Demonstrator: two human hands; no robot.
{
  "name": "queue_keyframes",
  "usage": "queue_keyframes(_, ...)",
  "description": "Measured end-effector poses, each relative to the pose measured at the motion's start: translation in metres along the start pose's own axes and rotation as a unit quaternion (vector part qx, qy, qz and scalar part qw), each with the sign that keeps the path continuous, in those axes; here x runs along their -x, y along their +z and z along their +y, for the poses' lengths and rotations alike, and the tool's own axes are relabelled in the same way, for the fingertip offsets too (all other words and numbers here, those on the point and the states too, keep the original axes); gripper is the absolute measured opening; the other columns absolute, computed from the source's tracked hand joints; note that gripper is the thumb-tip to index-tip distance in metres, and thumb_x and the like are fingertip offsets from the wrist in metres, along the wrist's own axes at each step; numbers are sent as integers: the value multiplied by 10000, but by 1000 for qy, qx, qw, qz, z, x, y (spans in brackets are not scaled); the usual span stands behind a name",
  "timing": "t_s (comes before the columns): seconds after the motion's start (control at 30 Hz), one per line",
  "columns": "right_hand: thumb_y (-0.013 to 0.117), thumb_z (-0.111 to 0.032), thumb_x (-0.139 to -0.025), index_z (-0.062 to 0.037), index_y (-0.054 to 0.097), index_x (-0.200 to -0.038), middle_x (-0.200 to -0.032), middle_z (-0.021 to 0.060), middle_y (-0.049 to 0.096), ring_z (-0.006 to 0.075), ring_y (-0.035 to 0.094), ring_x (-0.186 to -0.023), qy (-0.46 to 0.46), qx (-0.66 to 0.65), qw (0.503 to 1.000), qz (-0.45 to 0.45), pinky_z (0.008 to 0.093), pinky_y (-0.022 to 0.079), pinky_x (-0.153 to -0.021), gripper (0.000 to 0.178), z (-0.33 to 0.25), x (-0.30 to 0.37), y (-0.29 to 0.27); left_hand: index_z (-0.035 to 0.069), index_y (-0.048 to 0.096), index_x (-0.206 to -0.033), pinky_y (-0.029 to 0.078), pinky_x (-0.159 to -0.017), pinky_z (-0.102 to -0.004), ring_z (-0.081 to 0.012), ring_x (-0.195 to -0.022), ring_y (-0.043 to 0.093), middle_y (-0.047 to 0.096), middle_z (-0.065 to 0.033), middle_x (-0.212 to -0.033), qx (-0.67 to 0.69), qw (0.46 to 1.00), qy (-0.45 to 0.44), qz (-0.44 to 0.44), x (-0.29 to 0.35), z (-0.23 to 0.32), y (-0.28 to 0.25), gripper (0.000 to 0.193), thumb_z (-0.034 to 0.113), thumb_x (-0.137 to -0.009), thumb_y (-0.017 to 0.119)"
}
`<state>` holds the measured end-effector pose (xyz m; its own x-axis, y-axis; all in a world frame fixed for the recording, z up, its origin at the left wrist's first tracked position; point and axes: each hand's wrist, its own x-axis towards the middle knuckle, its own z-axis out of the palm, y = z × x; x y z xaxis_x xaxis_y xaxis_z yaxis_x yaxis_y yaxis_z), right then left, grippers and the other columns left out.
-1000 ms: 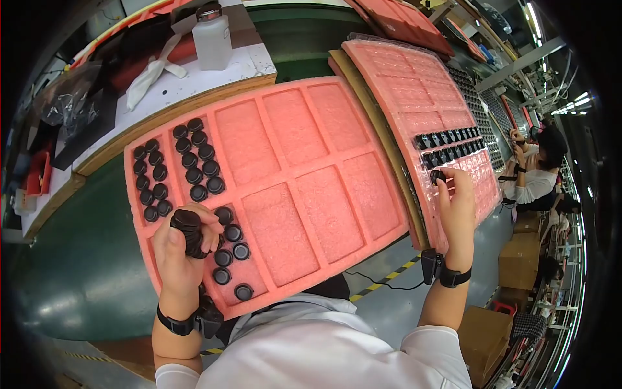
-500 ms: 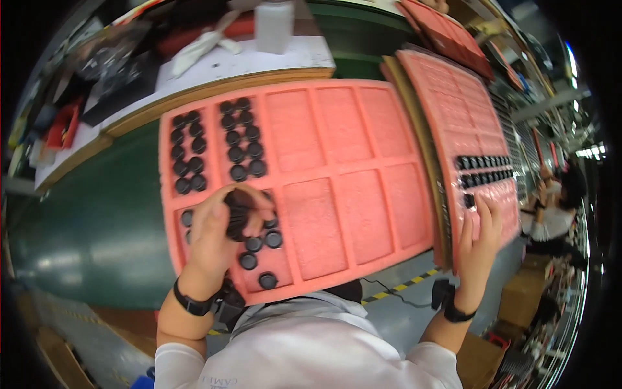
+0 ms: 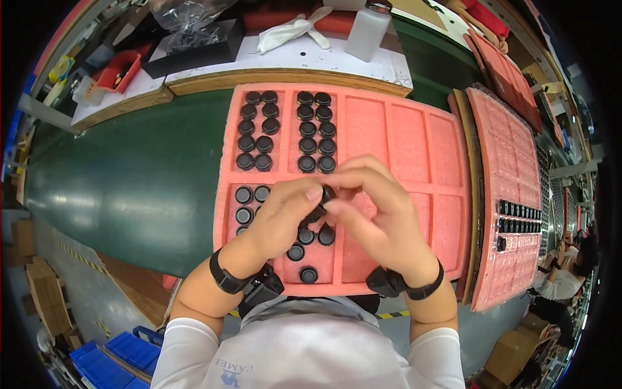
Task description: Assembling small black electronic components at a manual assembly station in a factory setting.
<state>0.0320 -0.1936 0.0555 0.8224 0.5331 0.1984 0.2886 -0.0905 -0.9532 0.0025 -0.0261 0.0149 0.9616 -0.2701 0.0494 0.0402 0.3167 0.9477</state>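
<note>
Head view: the right hand has been brought back from the right-hand pink tray, where 1 black part is left below 2 rows, and handling is judged to be centred now on the black cylindrical piece pinched by it and the left hand above the pink foam tray. Black round caps are partly hidden by the hands; a white glove and bottle are seen behind.
</note>
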Motion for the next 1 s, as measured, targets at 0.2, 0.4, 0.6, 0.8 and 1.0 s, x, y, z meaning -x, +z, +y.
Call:
queue_keyframes(0.2, 545, -17, -856, 11, 563, -1024, -973, 74, 543, 129, 534, -842, 121, -227, 966, 20, 270, 452, -740, 171, 25, -2, -1, -41, 578, -812, 383, -538, -238, -103, -580, 468, 562, -57, -686, 129, 991, -28, -23, -7, -10, -18, 388, 265, -939, 377)
queue_keyframes(0.4, 536, -29, -870, 10, 552, -1005, -945, 61, 553, 114, 527, -814, 86, -179, 978, 66, 247, 441, -750, 142, 21, 10, 17, -12, 586, -796, 378, -518, -222, -89, -564, 467, 562, -46, -673, -18, 998, -52, -10, -6, -2, -9, 377, 281, -933, 390)
queue_keyframes(0.6, 605, -29, -834, 2, 570, -975, -886, 45, 541, 103, 525, -780, 137, -272, 947, 105, 247, 443, -724, 149, 30, 17, 15, 8, 576, -779, 366, -515, -212, -76, -559, 451, 554, -32, -673, -6, 999, -35, 22, -6, -7, -7, 355, 280, -932, 406)
queue_keyframes(0.8, 642, -15, -764, 10, 561, -965, -881, 78, 540, 185, 548, -826, 87, 114, 989, -26, 316, 459, -714, 218, 44, 48, 15, 11, 565, -763, 364, -520, -208, -67, -576, 449, 550, -27, -689, 49, 997, -32, 44, -6, -7, -11, 356, 280, -935, 408)
queue_keyframes(1.0, 654, 14, -691, 7, 564, -944, -874, 137, 547, 270, 551, -792, -10, 355, 930, -90, 342, 462, -708, 269, 44, 50, 25, 8, 568, -798, 363, -522, -206, -65, -577, 443, 549, -29, -692, 36, 999, -20, 35, -7, -9, -9, 348, 290, -937, 420)
